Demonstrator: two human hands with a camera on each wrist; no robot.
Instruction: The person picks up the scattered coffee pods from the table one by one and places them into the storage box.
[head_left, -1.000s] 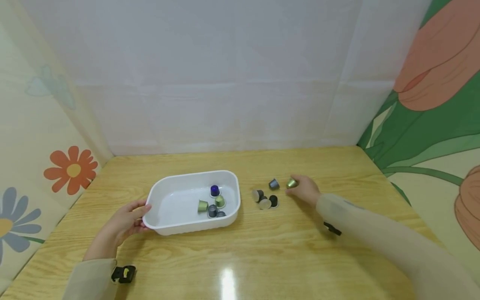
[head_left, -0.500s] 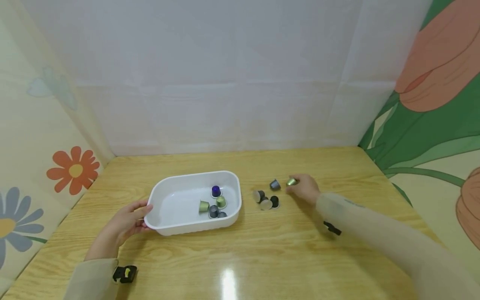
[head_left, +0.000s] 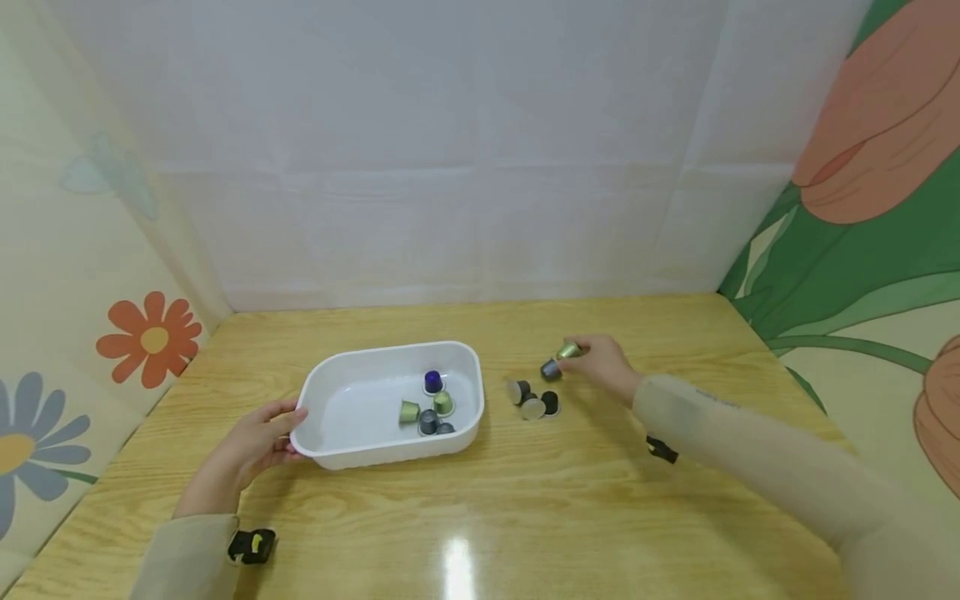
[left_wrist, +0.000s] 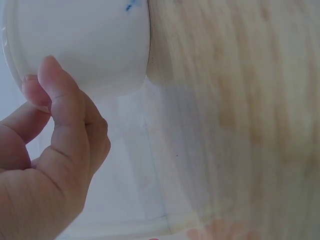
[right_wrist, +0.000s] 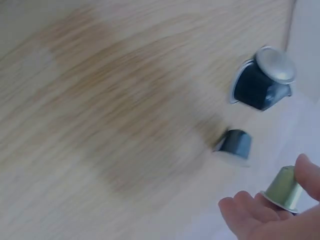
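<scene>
In the head view, my left hand grips the left end of a white tray. The left wrist view shows its thumb and fingers pinching the tray's rim. My right hand pinches a light green coffee capsule just behind a grey-blue capsule; whether the two touch I cannot tell. The green capsule shows plainly between thumb and fingers in the right wrist view. Lying inside the tray are several capsules, among them a purple one and a green one.
Between tray and right hand, a small cluster of dark capsules lies on the wooden table, including a black one and one with its pale lid showing. A white cloth hangs behind the table.
My right hand has moved left and a little away from me, carrying the green capsule closer to the grey-blue one. The left hand keeps its hold on the tray.
</scene>
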